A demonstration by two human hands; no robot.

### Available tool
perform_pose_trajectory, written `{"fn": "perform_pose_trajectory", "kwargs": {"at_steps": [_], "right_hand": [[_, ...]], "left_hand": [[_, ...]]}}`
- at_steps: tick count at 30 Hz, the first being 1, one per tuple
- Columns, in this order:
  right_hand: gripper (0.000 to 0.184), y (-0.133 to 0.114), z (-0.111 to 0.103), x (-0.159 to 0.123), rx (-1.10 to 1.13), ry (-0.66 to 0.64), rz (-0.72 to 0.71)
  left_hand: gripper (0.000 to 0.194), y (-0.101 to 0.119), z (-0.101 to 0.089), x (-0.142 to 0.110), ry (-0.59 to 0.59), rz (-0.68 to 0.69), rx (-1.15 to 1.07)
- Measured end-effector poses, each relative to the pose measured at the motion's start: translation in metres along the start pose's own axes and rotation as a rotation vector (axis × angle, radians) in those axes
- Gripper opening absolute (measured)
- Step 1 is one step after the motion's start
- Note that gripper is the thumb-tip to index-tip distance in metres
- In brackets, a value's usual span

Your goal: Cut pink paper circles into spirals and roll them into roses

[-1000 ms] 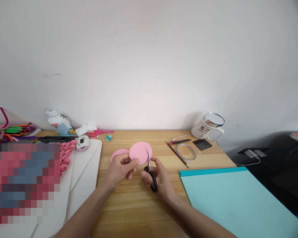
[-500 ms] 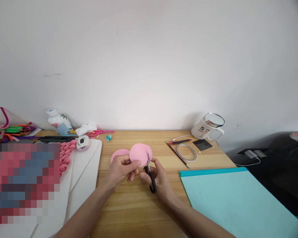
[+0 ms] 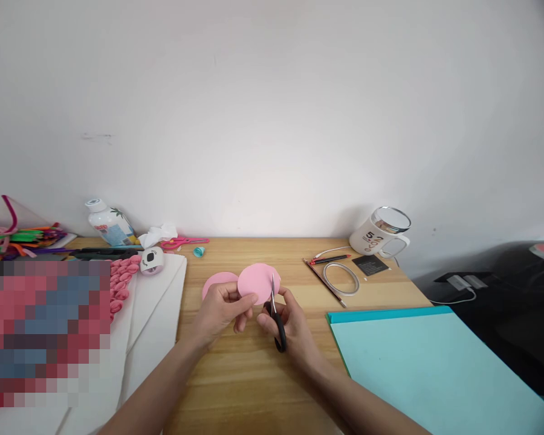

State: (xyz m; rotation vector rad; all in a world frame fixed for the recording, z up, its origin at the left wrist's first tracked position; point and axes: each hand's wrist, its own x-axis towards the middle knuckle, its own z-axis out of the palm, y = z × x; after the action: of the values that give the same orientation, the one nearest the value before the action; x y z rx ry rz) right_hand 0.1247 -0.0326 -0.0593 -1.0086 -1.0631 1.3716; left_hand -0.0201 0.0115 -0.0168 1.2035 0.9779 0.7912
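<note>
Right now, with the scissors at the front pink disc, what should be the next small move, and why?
I would perhaps turn the front pink disc slightly with the left hand, which pinches its near edge, because the scissors in the right hand overlap its right side.

Head-worn view, forward and down

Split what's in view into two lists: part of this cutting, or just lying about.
In the job:
pink oval, left hand
black-handled scissors, right hand
second pink piece, probably

Just lying about:
white mug
black card
white bottle
crumpled tissue
pink scissors
</note>
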Motion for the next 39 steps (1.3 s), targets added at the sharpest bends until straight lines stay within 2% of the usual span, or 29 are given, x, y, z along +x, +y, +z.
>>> {"fn": "perform_pose_trajectory", "kwargs": {"at_steps": [16,25,32,39], "right_hand": [[0.053,0.0016,0.0001,-0.0009,0.001,0.014,0.007],[0.051,0.0027,-0.0005,-0.0015,-0.091,0.040,0.008],[0.049,0.0061,-0.0014,-0.0010,-0.100,0.029,-0.030],[0.052,0.0052,0.0002,-0.0013,-0.060,0.000,-0.034]], "left_hand": [[0.030,-0.0004,-0.0008,-0.0004,0.002,0.008,0.009],[0.029,0.0010,-0.0006,-0.0009,0.015,0.017,0.014],[0.031,0.0019,0.0001,-0.0002,0.036,0.026,-0.050],[0.031,0.0025,0.0011,-0.0010,-0.011,0.000,-0.121]]}}
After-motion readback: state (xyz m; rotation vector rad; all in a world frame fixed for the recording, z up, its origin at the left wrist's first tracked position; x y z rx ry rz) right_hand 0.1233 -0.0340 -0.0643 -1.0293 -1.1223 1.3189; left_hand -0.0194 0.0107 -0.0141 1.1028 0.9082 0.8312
